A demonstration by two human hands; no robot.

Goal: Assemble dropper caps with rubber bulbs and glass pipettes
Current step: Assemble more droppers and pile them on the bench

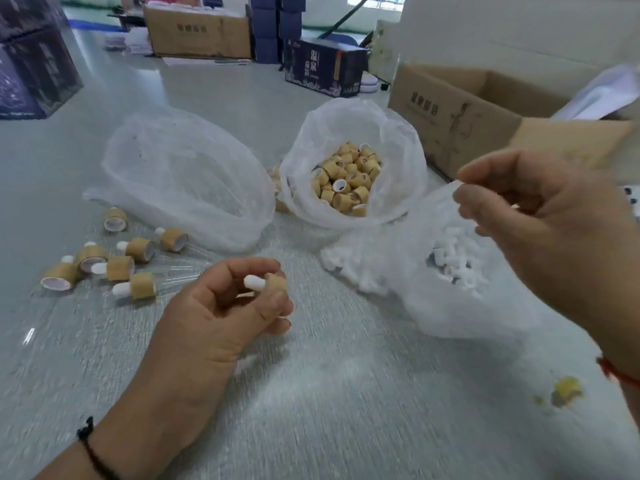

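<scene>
My left hand [221, 310] pinches a bamboo-coloured dropper cap [277, 284] with a white rubber bulb [254, 283] sticking out of it to the left. My right hand [540, 223] is raised and pinches the edge of a clear plastic bag [446, 306] that holds several white rubber bulbs [453, 261]. An open plastic bag [398, 161] in the middle holds several loose bamboo caps [348, 178]. Several assembled droppers [133, 287] with thin glass pipettes lie on the table at the left.
An empty-looking plastic bag [180, 178] lies left of the cap bag. An open cardboard box [485, 109] stands at the right. Dark printed boxes [325, 67] and another carton [197, 32] stand at the back. A yellow scrap [566, 391] lies near the front right.
</scene>
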